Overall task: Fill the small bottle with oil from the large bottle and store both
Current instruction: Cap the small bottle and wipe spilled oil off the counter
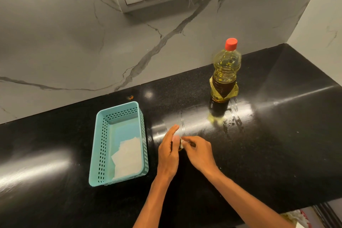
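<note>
- small bottle (pixel 180 145) mostly hidden, sits mid tabletop (pixel 277 135) between both hands
- left hand (pixel 167 151) grip wraps it, right hand (pixel 199 152) grip pinches its top
- big bottle (pixel 224 76) upright at 1 o'clock, red cap on
- basket (pixel 96 153) at 9 o'clock, paper (pixel 127 159) inside

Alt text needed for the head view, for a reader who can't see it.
Both hands, left hand and right hand, close around a small bottle on a black counter. A red-capped large oil bottle stands behind; a teal basket lies left.
</note>
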{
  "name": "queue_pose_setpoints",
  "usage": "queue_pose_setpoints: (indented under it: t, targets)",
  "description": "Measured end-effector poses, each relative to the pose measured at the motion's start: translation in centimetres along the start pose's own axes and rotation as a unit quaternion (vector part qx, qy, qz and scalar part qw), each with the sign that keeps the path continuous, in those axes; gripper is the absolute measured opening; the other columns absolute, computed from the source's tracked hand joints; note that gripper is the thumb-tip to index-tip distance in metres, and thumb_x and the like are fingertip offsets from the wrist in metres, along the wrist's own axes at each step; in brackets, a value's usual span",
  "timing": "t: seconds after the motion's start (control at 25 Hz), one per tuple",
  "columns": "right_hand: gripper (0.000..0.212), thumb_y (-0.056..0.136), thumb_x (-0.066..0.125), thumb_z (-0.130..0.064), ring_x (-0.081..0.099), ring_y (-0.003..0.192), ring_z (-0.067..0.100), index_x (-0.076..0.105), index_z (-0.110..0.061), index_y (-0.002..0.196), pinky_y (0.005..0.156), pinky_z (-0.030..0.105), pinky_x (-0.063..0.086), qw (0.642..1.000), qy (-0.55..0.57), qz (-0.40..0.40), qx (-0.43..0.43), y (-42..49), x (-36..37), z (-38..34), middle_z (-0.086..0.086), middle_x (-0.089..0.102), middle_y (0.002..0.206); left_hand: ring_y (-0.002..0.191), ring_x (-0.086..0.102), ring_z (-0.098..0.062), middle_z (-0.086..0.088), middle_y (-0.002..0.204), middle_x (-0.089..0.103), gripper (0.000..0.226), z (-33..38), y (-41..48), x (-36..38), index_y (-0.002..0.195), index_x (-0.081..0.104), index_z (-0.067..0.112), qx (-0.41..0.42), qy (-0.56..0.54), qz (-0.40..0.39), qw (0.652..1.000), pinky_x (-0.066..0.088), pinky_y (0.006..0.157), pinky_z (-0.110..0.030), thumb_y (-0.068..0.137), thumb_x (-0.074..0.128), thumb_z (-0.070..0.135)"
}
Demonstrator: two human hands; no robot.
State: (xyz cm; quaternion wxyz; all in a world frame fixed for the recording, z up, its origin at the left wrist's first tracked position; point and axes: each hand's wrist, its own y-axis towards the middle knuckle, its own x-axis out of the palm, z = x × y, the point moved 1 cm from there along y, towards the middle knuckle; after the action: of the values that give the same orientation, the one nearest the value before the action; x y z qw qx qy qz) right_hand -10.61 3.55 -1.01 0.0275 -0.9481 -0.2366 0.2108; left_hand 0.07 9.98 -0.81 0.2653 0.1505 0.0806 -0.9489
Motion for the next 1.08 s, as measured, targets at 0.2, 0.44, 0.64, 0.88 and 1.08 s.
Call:
queue_pose_setpoints:
  t: [0.2,0.44,0.64,0.88,1.08]
  targets:
    - [0.021,0.089,0.069,-0.026,0.065,0.097,-0.001,0.072,-0.025,0.11,0.078,0.009,0.052,0.994,0.088,0.016,0.062,0.0,-0.2,-0.1,-0.014,0.072,0.102,0.113,0.064,-0.007,0.007,0.12,0.07,0.027,0.9,-0.9,0.7,0.125,0.067,0.028,0.019,0.043,0.125,0.991,0.055,0.099,-0.039,0.098,0.062,0.025]
    - [0.022,0.093,0.063,-0.015,0.064,0.096,0.002,0.072,-0.02,0.112,0.076,0.007,0.05,0.999,0.016,0.023,-0.019,0.1,0.1,-0.8,-0.007,0.065,0.106,0.128,0.058,-0.004,0.01,0.134,0.065,0.032,0.7,-1.0,0.9,0.131,0.064,0.033,-0.009,-0.039,0.072,0.997,0.05,0.108,-0.034,0.103,0.053,0.02]
    - [0.025,0.093,0.058,-0.005,0.061,0.09,0.006,0.073,-0.015,0.11,0.069,0.004,0.045,0.993,-0.088,-0.002,-0.08,0.6,0.5,-0.7,0.0,0.067,0.098,0.134,0.049,0.002,0.016,0.136,0.062,0.028,0.3,-1.0,0.7,0.123,0.068,0.028,0.016,-0.077,0.048,0.996,0.045,0.111,-0.028,0.104,0.048,0.024]
    - [0.021,0.095,0.059,-0.011,0.062,0.092,0.004,0.074,-0.018,0.107,0.078,0.019,0.054,0.996,-0.051,0.009,-0.074,0.1,0.5,-0.8,-0.006,0.067,0.097,0.138,0.048,-0.002,0.016,0.138,0.06,0.034,0.0,-0.8,0.9,0.129,0.063,0.026,0.038,-0.075,0.036,0.996,0.043,0.112,-0.029,0.102,0.043,0.026]
    - [0.02,0.094,0.058,-0.01,0.058,0.084,0.0,0.074,-0.016,0.103,0.069,0.013,0.046,0.989,-0.085,0.012,-0.124,0.2,0.3,-1.6,-0.007,0.065,0.09,0.136,0.051,-0.007,0.009,0.14,0.061,0.037,-0.5,-0.7,0.8,0.135,0.061,0.021,0.042,-0.079,0.029,0.996,0.045,0.113,-0.036,0.103,0.041,0.024]
